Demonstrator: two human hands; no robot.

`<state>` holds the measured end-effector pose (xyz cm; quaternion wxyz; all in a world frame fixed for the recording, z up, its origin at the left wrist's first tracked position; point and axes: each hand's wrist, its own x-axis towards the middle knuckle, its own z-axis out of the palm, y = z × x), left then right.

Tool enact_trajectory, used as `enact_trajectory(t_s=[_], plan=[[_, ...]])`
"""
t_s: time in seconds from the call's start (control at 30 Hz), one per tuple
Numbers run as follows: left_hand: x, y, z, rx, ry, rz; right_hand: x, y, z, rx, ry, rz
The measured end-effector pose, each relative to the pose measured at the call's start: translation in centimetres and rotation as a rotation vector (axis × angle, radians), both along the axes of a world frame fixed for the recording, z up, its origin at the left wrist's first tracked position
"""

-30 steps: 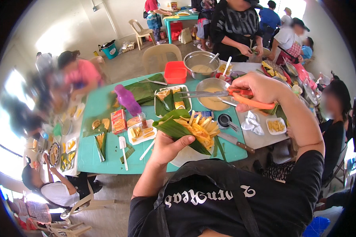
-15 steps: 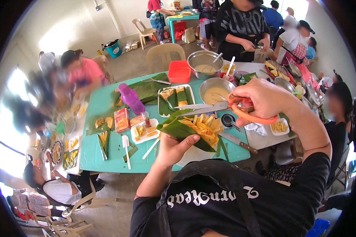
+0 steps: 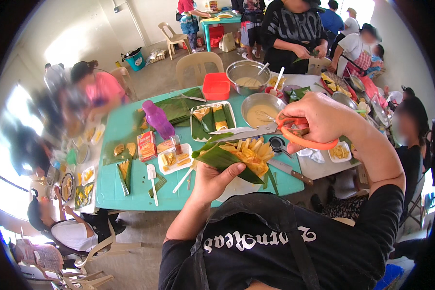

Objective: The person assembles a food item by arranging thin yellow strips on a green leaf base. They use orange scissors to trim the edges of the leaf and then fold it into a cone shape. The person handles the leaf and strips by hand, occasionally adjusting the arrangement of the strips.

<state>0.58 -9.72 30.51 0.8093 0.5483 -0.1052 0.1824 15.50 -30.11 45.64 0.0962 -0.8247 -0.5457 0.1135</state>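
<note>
My left hand is closed around a folded green banana leaf, thumb on its near side. Yellow-orange strips of filling show at the leaf's right, open end. My right hand grips a pair of scissors by the orange handles. Their blades point left, slightly apart, just over the leaf's far upper edge; whether they touch it I cannot tell. Beyond the scissors stands a steel bowl of pale batter with a whisk in it. A knife lies right of the leaf.
On the turquoise table are a white tray of leaf wraps, a purple bottle, a red box, a spatula and a red container. A second batter bowl stands at the back. Several people work around nearby tables.
Both hands keep nearly the same pose, with the leaf and scissors still held. The table and its things sit slightly higher and further left in the picture.
</note>
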Motion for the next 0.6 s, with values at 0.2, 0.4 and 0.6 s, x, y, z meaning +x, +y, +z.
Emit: enact_trajectory(t_s=[0.2, 0.4, 0.6], plan=[[-0.22, 0.42, -0.69, 0.029, 0.017, -0.038, 0.05, -0.13, -0.21, 0.006, -0.005, 0.022], [-0.35, -0.01, -0.01, -0.005, -0.003, -0.008, -0.26, -0.16, -0.04, 0.023, 0.005, 0.021], [-0.43, 0.19, -0.39, 0.019, 0.019, -0.031, -0.32, -0.07, 0.06, 0.004, 0.01, 0.003]])
